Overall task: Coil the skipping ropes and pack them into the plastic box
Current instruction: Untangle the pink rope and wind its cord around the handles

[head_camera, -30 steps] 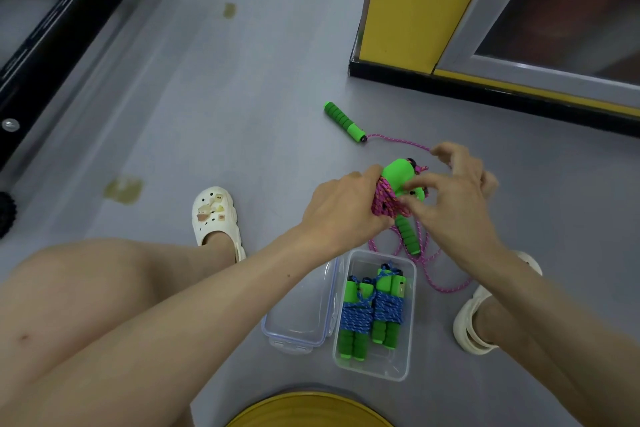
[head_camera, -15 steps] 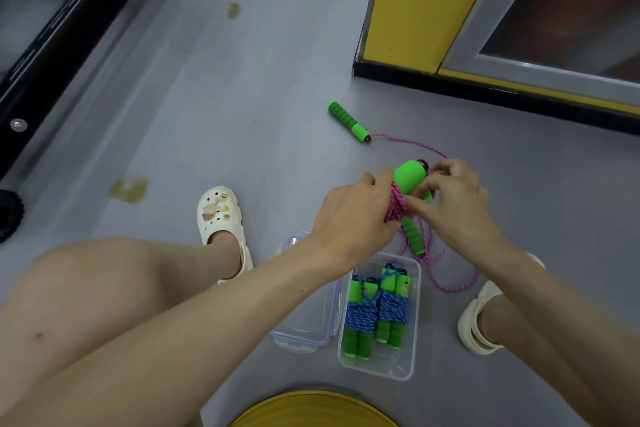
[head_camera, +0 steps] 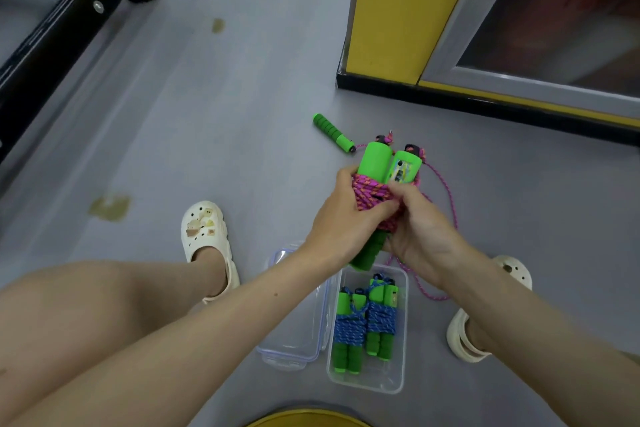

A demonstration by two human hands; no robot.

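- Two hands are on one bundle: my left hand (head_camera: 341, 222) is wrapped round the pink skipping rope (head_camera: 372, 191) from the left, fingers curled over its coils.
- My right hand (head_camera: 422, 236) grips the same bundle from the right, thumb pressed on the wound cord.
- The bundle is held above the floor (head_camera: 242, 107), just beyond the plastic box (head_camera: 366, 386). Its two green handles stand side by side, tops pointing away from me, and the right one shows a small counter window.
- A slack length of pink cord (head_camera: 450, 198) hangs off the right of the bundle and loops down past my right wrist.
- Inside the clear box, close to me, two blue skipping ropes (head_camera: 350, 326) lie side by side, each wound round its green handles.
- The lid (head_camera: 294, 352) lies touching the box's left side.
- One loose green handle (head_camera: 332, 132) lies on the floor farther off, with pink cord at its end.
- My white clogs (head_camera: 204, 229) sit on either side of the box.
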